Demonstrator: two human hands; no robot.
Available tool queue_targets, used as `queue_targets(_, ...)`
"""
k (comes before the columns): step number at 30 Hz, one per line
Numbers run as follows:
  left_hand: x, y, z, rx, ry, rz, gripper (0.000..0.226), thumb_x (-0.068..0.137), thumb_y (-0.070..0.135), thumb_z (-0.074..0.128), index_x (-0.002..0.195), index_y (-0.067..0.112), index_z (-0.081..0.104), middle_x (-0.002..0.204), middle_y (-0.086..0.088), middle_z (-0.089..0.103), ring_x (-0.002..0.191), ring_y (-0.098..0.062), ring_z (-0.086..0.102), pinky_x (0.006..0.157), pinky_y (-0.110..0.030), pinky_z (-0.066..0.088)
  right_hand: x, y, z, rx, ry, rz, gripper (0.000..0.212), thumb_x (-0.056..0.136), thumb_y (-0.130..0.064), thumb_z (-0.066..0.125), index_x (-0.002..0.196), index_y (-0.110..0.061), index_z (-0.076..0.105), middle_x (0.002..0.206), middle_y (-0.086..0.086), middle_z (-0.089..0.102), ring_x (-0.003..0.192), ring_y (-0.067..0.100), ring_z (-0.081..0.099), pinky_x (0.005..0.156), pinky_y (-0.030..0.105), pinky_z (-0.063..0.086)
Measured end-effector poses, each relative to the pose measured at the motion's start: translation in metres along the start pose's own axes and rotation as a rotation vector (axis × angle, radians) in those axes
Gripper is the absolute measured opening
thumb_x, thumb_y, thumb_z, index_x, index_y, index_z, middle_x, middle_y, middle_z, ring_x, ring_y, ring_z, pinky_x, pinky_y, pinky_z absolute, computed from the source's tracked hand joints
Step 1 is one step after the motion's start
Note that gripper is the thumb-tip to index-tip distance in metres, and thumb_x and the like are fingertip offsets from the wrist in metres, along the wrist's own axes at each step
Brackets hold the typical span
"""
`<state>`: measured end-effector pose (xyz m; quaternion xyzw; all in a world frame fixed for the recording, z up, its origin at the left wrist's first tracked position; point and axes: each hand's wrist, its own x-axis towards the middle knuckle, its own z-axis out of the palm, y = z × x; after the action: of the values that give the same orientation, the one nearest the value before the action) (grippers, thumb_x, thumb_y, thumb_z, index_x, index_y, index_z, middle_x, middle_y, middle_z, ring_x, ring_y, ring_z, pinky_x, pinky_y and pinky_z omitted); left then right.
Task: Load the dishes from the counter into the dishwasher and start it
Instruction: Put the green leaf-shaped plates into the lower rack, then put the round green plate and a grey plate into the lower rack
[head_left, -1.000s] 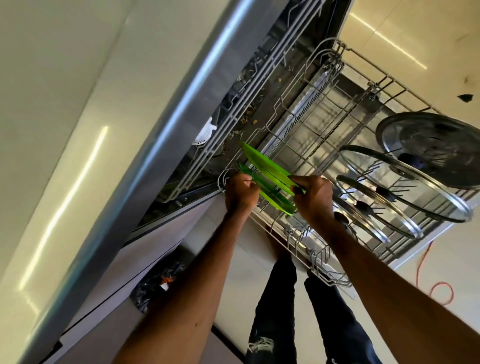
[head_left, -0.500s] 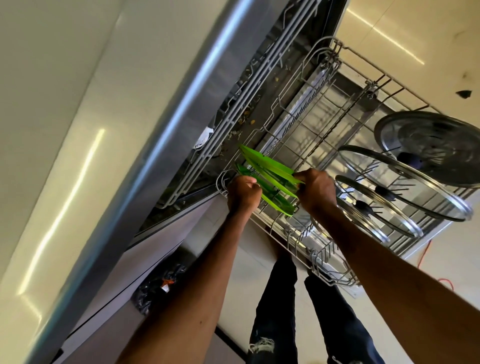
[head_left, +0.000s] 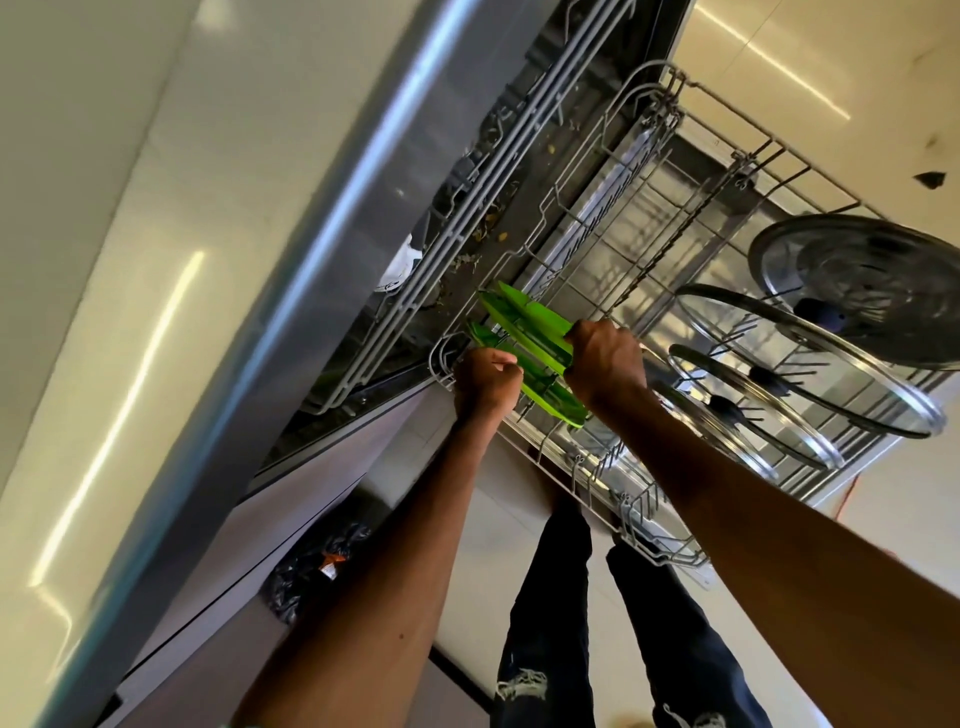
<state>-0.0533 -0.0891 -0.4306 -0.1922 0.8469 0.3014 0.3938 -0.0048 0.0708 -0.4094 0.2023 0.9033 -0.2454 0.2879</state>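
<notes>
**Green plates gripped at the corner of the pulled-out rack**

The wire dishwasher rack (head_left: 569, 480) is drawn out of the dishwasher (head_left: 395, 171). A few green plates (head_left: 524, 327) stand on edge, close together and tilted, in the rack's corner next to the tub opening, on the front edge nearest the person.

The right hand (head_left: 605, 364) is closed around the edges of the upper green plates, fingers wrapped over them. The left hand (head_left: 485, 384) is balled tight at that same corner, touching the lowest green plate and the rack's rim; whether it has hold of the plate or the wire cannot be told.

Along the rack's far side, three glass lids (head_left: 763, 332) with dark knobs lean on edge between the tines, one behind the other, with a steel lid (head_left: 852, 275) beyond them at the rack's far edge.

Dark ripped jeans (head_left: 550, 597) show below the rack, and a black plastic bag (head_left: 311, 566) lies by the cabinet.
</notes>
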Motion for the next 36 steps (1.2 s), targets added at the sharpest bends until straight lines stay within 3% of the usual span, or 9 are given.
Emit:
queue_targets(5, -0.003, -0.006, -0.004, -0.020, -0.030, -0.021, 0.018, 0.067, 0.025, 0.051, 0.077, 0.028, 0.066, 0.093, -0.005, 0.077, 0.088, -0.036, 0.074, 0.079, -0.055, 0.061, 0.005, 0.027, 0.003, 0.062, -0.015, 0.053, 0.037, 0.094, -0.009, 0.062, 0.131, -0.011, 0.059, 0.121, 0.012, 0.066, 0.098, 0.025, 0.066, 0.082, 0.038, 0.059)
queue_targets(14, -0.011, 0.007, -0.004, 0.038, -0.008, 0.022, 0.014, 0.070, 0.022, 0.056, 0.076, 0.028, 0.067, 0.091, -0.004, 0.077, 0.083, -0.031, 0.075, 0.076, -0.052, 0.062, 0.003, 0.040, 0.013, 0.148, -0.011, 0.000, 0.035, 0.101, -0.013, 0.053, 0.136, -0.012, 0.054, 0.120, 0.014, 0.067, 0.099, 0.025, 0.066, 0.088, 0.039, 0.057)
queue_targets(17, -0.016, 0.016, -0.002, 0.055, 0.009, 0.050, 0.021, 0.079, 0.015, 0.056, 0.091, 0.021, 0.072, 0.095, -0.005, 0.077, 0.083, -0.028, 0.074, 0.074, -0.051, 0.063, -0.004, 0.040, 0.011, 0.229, 0.009, -0.016, 0.052, 0.097, -0.018, 0.064, 0.144, -0.007, 0.043, 0.125, 0.020, 0.063, 0.110, 0.031, 0.062, 0.093, 0.037, 0.053)
queue_targets(20, -0.025, 0.021, -0.001, 0.059, 0.039, 0.042, 0.023, 0.082, 0.012, 0.055, 0.096, 0.020, 0.072, 0.096, -0.004, 0.077, 0.082, -0.027, 0.075, 0.073, -0.050, 0.063, -0.022, 0.041, 0.002, 0.333, 0.169, -0.039, 0.067, 0.088, -0.014, 0.075, 0.145, -0.003, 0.042, 0.131, 0.022, 0.061, 0.117, 0.035, 0.061, 0.091, 0.032, 0.048)
queue_targets(23, -0.040, 0.025, -0.007, 0.070, 0.062, 0.028, 0.022, 0.082, 0.010, 0.060, 0.099, 0.016, 0.073, 0.096, -0.007, 0.077, 0.082, -0.028, 0.075, 0.073, -0.049, 0.063, -0.048, 0.041, -0.012, 0.412, 0.330, -0.094, 0.059, 0.086, -0.012, 0.076, 0.137, 0.000, 0.049, 0.131, 0.022, 0.062, 0.117, 0.035, 0.064, 0.096, 0.037, 0.054)
queue_targets(26, -0.070, 0.030, -0.018, 0.065, 0.084, 0.019, 0.020, 0.081, 0.009, 0.064, 0.097, 0.012, 0.075, 0.091, -0.014, 0.077, 0.080, -0.032, 0.076, 0.069, -0.052, 0.063, -0.081, 0.034, -0.035, 0.470, 0.406, -0.076, 0.045, 0.088, -0.015, 0.074, 0.129, -0.007, 0.056, 0.125, 0.014, 0.067, 0.106, 0.031, 0.069, 0.089, 0.044, 0.059)
queue_targets(29, -0.126, 0.043, -0.037, 0.037, 0.077, 0.032, 0.015, 0.080, 0.010, 0.067, 0.092, 0.010, 0.076, 0.089, -0.016, 0.077, 0.081, -0.034, 0.075, 0.072, -0.051, 0.063, -0.120, 0.022, -0.071, 0.497, 0.455, -0.034, 0.031, 0.089, -0.019, 0.076, 0.116, -0.007, 0.066, 0.111, 0.010, 0.073, 0.095, 0.027, 0.071, 0.083, 0.038, 0.059)
queue_targets(33, -0.224, 0.061, -0.076, 0.018, -0.064, 0.062, 0.024, 0.079, 0.016, 0.060, 0.096, 0.010, 0.076, 0.095, -0.011, 0.076, 0.089, -0.030, 0.073, 0.083, -0.044, 0.061, -0.179, -0.011, -0.125, 0.546, 0.436, -0.024, 0.020, 0.085, -0.012, 0.078, 0.104, -0.007, 0.072, 0.097, 0.012, 0.076, 0.080, 0.028, 0.073, 0.074, 0.048, 0.061)
queue_targets(36, -0.284, 0.055, -0.106, -0.033, -0.100, 0.091, 0.027, 0.075, 0.026, 0.060, 0.095, 0.013, 0.075, 0.093, -0.006, 0.077, 0.087, -0.029, 0.074, 0.079, -0.047, 0.062, -0.226, -0.047, -0.165, 0.598, 0.370, -0.031, 0.018, 0.087, -0.011, 0.074, 0.104, -0.011, 0.072, 0.099, 0.010, 0.076, 0.081, 0.022, 0.070, 0.077, 0.043, 0.061)
